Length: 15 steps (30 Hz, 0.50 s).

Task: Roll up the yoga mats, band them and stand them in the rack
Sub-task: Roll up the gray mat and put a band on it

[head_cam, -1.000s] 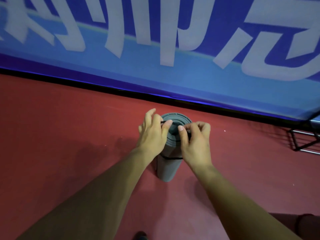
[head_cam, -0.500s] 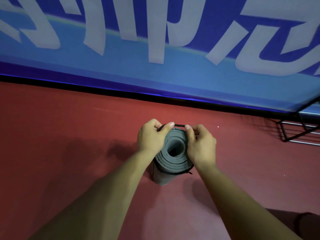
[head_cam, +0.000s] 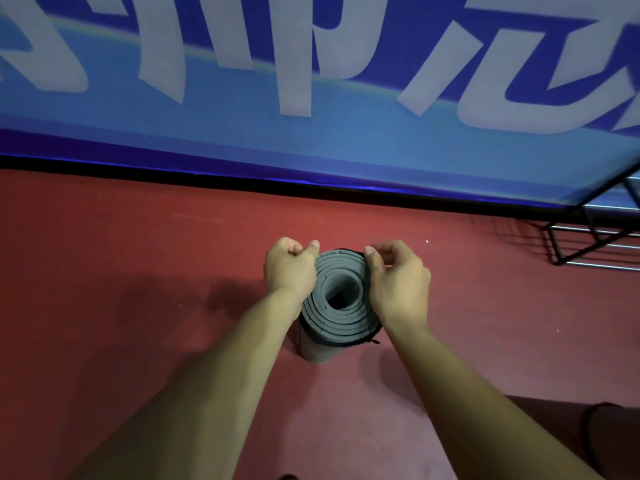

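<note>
While mat [head_cam: 332, 322] stands upright, left hand [head_cam: 289, 268], right hand [head_cam: 398, 282] pinch band [head_cam: 343, 250]; rack [head_cam: 595, 232] apart

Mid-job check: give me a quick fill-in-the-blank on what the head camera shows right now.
1. The rolled mat stands upright on the ____ floor.
2. The left hand and right hand pinch a black band at the mat's ____ end.
3. The wire rack sits to the mat's ____.
Missing words: red; top; right.
</note>
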Available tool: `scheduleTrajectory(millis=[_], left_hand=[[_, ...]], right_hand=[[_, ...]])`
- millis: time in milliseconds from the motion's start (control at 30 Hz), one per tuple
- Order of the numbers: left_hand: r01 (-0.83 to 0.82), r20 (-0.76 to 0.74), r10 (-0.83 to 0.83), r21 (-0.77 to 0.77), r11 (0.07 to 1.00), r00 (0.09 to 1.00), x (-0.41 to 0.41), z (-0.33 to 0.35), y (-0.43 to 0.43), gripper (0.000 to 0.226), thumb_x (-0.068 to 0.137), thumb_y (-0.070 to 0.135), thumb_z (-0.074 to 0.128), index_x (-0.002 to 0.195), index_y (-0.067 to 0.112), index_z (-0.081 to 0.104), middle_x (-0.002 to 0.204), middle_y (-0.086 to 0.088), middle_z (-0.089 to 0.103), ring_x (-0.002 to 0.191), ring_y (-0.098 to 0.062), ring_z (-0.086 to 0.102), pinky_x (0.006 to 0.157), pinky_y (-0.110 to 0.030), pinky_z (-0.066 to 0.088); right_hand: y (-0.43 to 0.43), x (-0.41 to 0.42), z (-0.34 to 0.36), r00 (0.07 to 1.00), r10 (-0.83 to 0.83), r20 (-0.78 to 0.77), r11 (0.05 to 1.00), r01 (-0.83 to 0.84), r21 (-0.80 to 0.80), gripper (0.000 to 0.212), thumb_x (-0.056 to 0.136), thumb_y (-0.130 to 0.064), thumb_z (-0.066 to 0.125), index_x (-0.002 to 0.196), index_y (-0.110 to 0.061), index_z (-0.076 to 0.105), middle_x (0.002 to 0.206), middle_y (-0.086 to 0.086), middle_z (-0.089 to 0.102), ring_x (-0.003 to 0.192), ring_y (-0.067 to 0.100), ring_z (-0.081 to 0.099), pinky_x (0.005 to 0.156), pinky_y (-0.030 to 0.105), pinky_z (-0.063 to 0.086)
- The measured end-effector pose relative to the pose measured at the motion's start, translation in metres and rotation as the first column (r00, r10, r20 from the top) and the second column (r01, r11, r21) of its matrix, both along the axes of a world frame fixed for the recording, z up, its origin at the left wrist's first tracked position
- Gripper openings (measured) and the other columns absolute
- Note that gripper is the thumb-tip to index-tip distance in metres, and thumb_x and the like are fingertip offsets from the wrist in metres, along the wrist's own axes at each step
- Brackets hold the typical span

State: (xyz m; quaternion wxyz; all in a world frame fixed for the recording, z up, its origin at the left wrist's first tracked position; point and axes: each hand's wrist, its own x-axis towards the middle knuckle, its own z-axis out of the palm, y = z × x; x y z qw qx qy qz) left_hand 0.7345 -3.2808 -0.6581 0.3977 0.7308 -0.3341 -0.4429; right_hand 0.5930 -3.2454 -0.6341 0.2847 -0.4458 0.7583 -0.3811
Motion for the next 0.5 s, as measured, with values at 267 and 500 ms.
scheduleTrajectory(millis=[267,500], left_hand=[[0.078,0.18,-0.076,-0.006,0.997,0.981,-0.005,0.002,0.006,0.044,0.094,0.049,0.063,0.069,0.018,0.045,0.064,0.002,0.053,0.065,-0.023,0.051,0.068,-0.035,0.044],[0.169,-0.126,-0.146,0.189,0.967,0.981,0.012,0.001,0.001,0.051,0.087,0.059,0.069,0.105,0.012,0.067,0.109,-0.001,0.069,0.108,-0.019,0.06,0.09,-0.031,0.046]], right_hand=[[0.027,-0.001,-0.016,0.989,-0.151,0.004,0.987,0.151,-0.045,0.028,0.102,-0.034,0.058,0.088,-0.014,0.072,0.08,0.001,0.071,0.082,0.026,0.064,0.075,0.033,0.042],[0.026,-0.014,-0.017,0.974,-0.21,0.088,0.973,0.199,0.116,0.029,0.102,-0.034,0.059,0.084,-0.014,0.069,0.071,-0.005,0.066,0.078,0.024,0.064,0.07,0.028,0.039]])
